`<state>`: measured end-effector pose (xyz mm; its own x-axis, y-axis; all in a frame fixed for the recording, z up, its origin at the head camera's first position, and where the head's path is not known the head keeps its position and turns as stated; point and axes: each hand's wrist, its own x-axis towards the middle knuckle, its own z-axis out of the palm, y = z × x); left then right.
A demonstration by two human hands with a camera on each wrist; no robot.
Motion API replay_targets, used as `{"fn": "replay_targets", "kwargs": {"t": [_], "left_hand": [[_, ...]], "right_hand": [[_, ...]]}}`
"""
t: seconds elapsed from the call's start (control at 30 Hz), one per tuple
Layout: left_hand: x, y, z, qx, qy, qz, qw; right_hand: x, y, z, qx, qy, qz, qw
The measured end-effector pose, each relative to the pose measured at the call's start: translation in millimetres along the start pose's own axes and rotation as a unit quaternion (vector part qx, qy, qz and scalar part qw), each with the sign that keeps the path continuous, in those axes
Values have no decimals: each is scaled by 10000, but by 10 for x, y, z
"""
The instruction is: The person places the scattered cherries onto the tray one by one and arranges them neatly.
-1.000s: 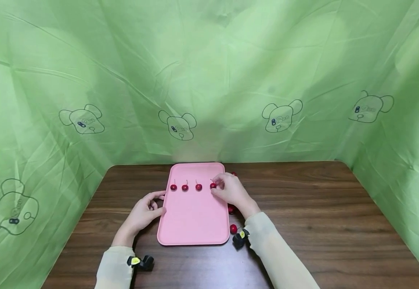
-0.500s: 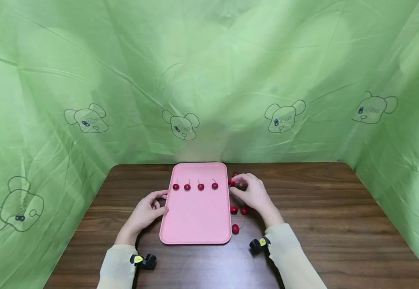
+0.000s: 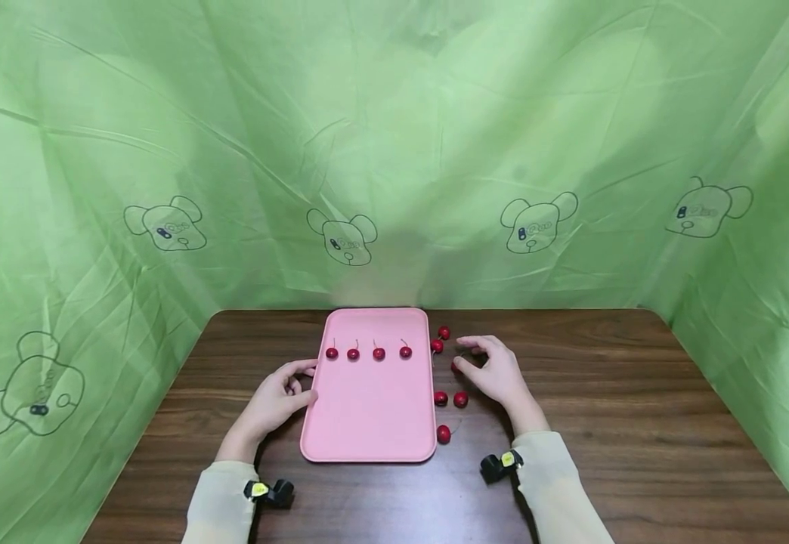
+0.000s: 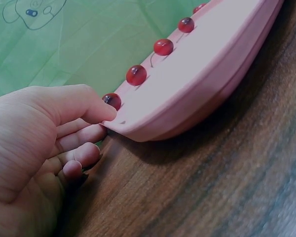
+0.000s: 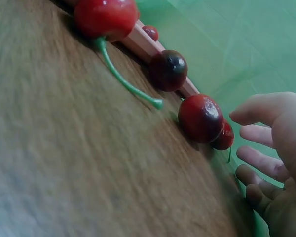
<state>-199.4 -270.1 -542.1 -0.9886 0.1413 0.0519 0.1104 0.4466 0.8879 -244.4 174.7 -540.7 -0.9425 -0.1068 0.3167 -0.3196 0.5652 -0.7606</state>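
Note:
My left hand (image 3: 272, 400) pinches the left rim of a pink tray (image 3: 370, 423); in the left wrist view the thumb lies on top of the rim. Across the tray's upper part runs a row of red cherries (image 3: 379, 353) with stems. Beyond the tray's right side, my right hand (image 3: 498, 372) hovers with thumb and fingers apart, holding nothing. A cherry (image 3: 455, 366) lies by its thumb, partly hidden. In the right wrist view the fingers are loosely bent, close to a small cherry (image 5: 223, 136).
More loose cherries lie along the tray's right side, among them one (image 3: 444, 434) near the front corner and one (image 3: 444, 332) at the back. The wooden table (image 3: 639, 423) extends to the right. A green cloth (image 3: 394, 151) hangs behind it.
The right hand let go of the fourth cherry on the tray, moved right to a cherry beside the rim, then farther right and slightly nearer, without it. The left hand stays on the tray.

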Motion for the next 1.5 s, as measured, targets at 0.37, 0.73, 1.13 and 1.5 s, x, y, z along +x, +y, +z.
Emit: {"fn": "replay_targets", "kwargs": {"t": [0.37, 0.73, 1.13, 1.5], "left_hand": [[2, -15, -5, 129, -62, 8, 9999], [6, 12, -5, 152, -30, -107, 9998], [-7, 3, -15, 202, -41, -179, 9996], [-5, 6, 2, 69, 6, -67, 10000]], "right_hand": [[-24, 53, 3, 5, -282, 181, 9994], [-21, 68, -24, 25, -107, 226, 9997], [-46, 101, -49, 70, -166, 179, 9997], [-63, 78, -65, 347, -547, 242, 9976]]}}
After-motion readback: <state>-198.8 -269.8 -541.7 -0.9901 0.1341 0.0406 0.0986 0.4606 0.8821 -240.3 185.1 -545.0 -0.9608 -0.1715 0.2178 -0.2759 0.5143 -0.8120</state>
